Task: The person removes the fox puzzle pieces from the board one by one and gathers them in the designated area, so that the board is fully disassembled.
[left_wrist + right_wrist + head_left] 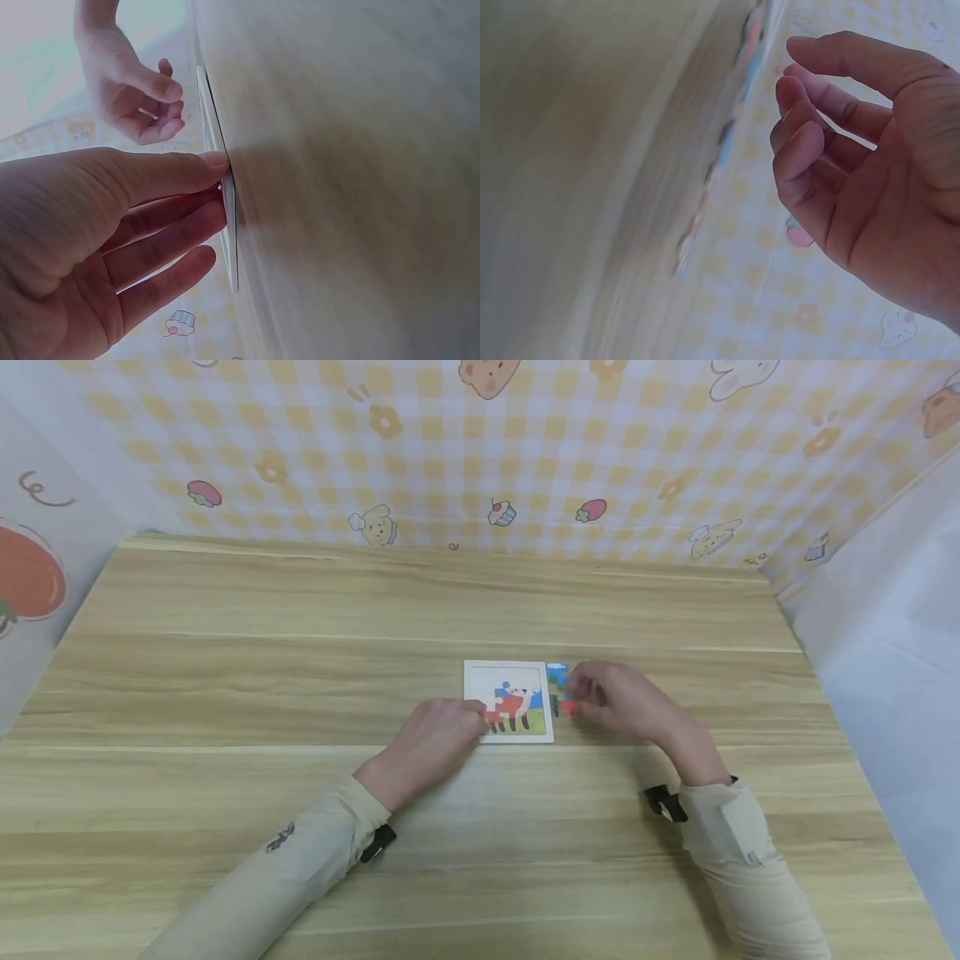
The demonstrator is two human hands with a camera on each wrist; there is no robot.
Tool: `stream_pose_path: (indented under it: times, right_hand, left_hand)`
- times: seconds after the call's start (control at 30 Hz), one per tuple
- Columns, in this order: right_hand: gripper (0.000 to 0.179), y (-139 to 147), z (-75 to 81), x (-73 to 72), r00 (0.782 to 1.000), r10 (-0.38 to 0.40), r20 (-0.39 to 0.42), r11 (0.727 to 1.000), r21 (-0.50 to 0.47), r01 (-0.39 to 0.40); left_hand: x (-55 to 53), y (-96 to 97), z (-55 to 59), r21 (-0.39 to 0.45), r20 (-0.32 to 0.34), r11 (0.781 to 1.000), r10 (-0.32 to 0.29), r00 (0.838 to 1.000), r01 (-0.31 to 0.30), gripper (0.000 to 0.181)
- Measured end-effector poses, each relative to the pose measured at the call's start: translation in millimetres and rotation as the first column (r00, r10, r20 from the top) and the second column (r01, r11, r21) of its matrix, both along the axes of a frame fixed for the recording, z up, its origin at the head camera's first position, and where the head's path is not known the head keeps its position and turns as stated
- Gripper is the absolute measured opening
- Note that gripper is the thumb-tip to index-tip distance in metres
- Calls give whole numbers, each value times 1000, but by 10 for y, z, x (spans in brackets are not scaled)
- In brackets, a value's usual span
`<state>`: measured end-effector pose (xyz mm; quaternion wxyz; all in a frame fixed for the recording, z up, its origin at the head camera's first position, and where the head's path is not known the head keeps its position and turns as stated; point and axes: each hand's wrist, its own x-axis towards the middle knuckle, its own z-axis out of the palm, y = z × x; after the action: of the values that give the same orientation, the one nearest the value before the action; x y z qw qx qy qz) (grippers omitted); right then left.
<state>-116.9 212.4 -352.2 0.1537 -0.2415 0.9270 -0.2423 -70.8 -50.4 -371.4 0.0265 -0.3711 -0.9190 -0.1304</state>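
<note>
A square puzzle board (pixel 468 681) with a pale rim lies flat mid-table. Fitted pieces (pixel 513 706) in it form part of a red animal with dark legs and a white face; the upper part of the tray shows bare white. My left hand (pixel 438 735) rests at the board's lower left corner. Its thumb and fingertips touch the board with fairly straight fingers, as the left wrist view shows. Loose puzzle pieces (pixel 555 680), coloured blue, green and red, lie against the board's right side. Over them hovers my right hand (pixel 885 150), fingers loosely bent, nothing visible between them.
The wood-grain table (pixel 262 685) stretches around the board. A yellow checked cloth (pixel 420 468) with cartoon prints hangs behind its far edge. White sheeting (pixel 885 610) borders the right side. Both forearms, in beige sleeves with black straps, come from the near edge.
</note>
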Motion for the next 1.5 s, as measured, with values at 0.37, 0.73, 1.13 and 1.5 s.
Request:
stream_pose_path:
  times: [0.37,0.73,1.13,1.5]
  right_hand:
    - [20,-390,48,-15,997,66,-50,998,-14,-67]
    - [34,-698,7,-43,997,80,-14,991,104,-78]
    - [36,-765,-46,-38,997,57,55,997,46,-60]
    - [39,-721,-82,-31,994,14,109,1000,0,-14]
  left_hand:
    - [-2,27,18,-7,8,1000,4,1000,-4,18]
    - [21,14,33,11,44,1000,13,999,-14,14]
    - [42,-58,34,29,63,999,44,997,-45,16]
    - [11,-8,21,60,70,998,26,997,-30,18]
